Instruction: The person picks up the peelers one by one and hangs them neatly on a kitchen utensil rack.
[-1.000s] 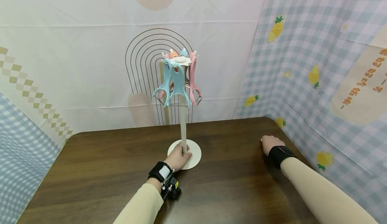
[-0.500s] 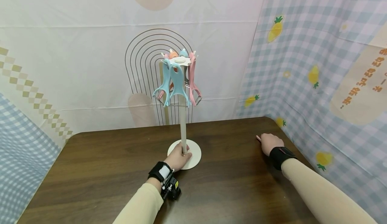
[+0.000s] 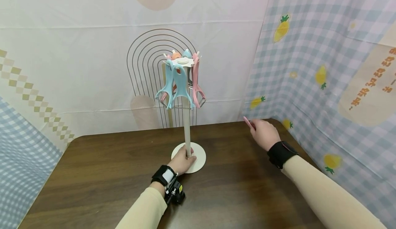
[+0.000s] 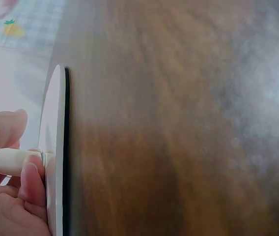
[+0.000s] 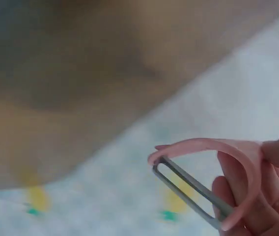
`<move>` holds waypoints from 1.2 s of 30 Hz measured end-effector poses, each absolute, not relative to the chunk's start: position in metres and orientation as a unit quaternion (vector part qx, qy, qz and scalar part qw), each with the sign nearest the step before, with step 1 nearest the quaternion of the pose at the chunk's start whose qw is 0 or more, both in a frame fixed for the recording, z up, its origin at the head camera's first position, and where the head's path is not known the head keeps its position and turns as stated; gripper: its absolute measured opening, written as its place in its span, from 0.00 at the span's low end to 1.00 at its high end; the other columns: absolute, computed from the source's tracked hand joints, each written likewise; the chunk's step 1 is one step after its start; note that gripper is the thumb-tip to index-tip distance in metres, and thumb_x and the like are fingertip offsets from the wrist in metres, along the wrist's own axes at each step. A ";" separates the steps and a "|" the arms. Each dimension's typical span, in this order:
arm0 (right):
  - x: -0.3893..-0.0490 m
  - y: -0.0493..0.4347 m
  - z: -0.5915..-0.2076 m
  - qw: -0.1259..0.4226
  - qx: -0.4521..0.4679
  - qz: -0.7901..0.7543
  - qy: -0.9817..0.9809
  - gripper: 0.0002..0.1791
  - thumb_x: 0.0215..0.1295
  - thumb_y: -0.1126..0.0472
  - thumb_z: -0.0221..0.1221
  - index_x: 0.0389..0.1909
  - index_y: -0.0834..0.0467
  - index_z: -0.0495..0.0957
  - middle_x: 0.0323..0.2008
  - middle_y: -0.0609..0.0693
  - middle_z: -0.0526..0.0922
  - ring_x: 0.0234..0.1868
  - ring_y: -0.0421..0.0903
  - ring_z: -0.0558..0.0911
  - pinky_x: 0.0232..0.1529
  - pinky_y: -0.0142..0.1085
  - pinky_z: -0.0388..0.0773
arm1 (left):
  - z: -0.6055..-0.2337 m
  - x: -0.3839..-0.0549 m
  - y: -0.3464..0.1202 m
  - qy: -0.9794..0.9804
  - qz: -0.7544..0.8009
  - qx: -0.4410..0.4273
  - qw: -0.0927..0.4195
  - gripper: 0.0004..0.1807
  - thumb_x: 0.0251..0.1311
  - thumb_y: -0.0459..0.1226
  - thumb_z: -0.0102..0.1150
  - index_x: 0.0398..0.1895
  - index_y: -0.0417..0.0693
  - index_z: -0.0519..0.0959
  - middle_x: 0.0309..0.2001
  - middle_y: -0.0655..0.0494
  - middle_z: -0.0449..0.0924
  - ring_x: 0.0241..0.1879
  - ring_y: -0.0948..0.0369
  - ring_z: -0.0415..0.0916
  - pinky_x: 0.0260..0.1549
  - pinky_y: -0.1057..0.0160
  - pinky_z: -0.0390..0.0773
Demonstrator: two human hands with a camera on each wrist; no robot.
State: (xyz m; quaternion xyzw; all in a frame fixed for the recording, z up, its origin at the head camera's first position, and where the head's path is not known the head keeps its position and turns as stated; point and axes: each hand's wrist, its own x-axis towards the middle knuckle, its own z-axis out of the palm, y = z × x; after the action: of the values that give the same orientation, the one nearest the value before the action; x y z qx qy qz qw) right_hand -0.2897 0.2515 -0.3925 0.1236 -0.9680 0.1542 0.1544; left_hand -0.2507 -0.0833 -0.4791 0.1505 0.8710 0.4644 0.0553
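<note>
A white rack with a tall pole [image 3: 187,127] and a round base [image 3: 199,158] stands upright on the table. Low on the pole, just above the base, my left hand [image 3: 181,162] grips it; thumb and fingers curl round it in the left wrist view. Blue peelers [image 3: 181,88], a pink peeler [image 3: 195,77] and others partly hidden behind hang from hooks at the top. Off to the right, my right hand [image 3: 265,134] pinches another pink peeler [image 5: 251,184] above the table. Its metal blade [image 5: 191,184] faces away from the palm in the right wrist view.
The dark wooden table [image 3: 108,167] ends at a white cloth backdrop [image 3: 92,77] behind the rack. A checked cloth [image 3: 309,95] hangs along the right side, close to the right arm. Another checked cloth [image 3: 21,153] hangs at the left.
My right hand has risen off the right side of the table and moved left and away from me, bringing the pink peeler into sight. The left hand and the rack hold still.
</note>
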 end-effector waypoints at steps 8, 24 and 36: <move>-0.270 0.197 -0.316 0.277 0.194 0.216 -0.916 0.12 0.68 0.63 0.57 0.49 0.63 0.79 0.37 0.57 0.83 0.33 0.50 0.81 0.34 0.44 0.75 | -0.477 -0.250 -0.084 0.873 0.464 0.139 0.056 0.09 0.66 0.33 0.57 0.43 0.37 0.69 0.33 0.49 0.67 0.33 0.55 0.67 0.35 0.57 0.67; -0.219 0.114 -0.221 0.481 0.318 0.219 -0.787 0.08 0.68 0.65 0.55 0.44 0.63 0.79 0.38 0.56 0.82 0.36 0.47 0.82 0.37 0.39 0.79 | -0.482 -0.251 -0.082 0.870 0.470 0.135 0.063 0.09 0.66 0.32 0.57 0.42 0.38 0.68 0.34 0.48 0.67 0.35 0.54 0.66 0.36 0.56 0.68; -0.217 0.094 -0.209 0.503 0.319 0.174 -0.784 0.09 0.69 0.65 0.54 0.43 0.63 0.80 0.32 0.54 0.81 0.28 0.47 0.75 0.28 0.40 0.73 | -0.478 -0.248 -0.083 0.868 0.473 0.134 0.072 0.10 0.66 0.32 0.57 0.43 0.37 0.68 0.35 0.47 0.67 0.35 0.54 0.66 0.37 0.56 0.67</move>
State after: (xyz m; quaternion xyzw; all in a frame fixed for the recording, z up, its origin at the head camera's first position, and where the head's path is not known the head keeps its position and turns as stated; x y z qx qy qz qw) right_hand -0.2165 0.0936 -0.2086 0.3189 -0.7840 0.1737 0.5034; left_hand -0.2482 -0.0825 -0.4781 0.1340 0.8676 0.4733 0.0723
